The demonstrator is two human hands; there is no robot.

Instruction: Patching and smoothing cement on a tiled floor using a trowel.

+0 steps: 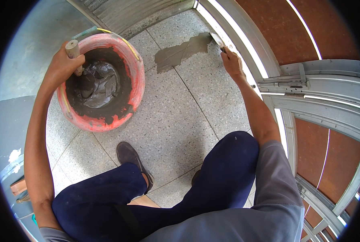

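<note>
Speckled floor tiles [163, 109] meet a metal door frame [250, 42], beside which the right hand [231, 63], closed around a small trowel [217, 39], appears to be spreading a grey mortar patch [182, 53], damp-looking and ragged-edged across the tile joints. At the mortar-smeared red bucket [138, 82], the left hand [62, 62] grips a wooden handle [72, 49]; the next stroke likely calls for a low, flat blade.

Lighting: bright; daylight enters through slits in the brown-panelled door [268, 28] at right, which burn out to white. Soft shadows lie on the speckled floor [167, 109]; glossy highlights mark the grey paste [97, 86]. Picture: mostly sharp, fisheye, straight edges bowed, corners black.
</note>
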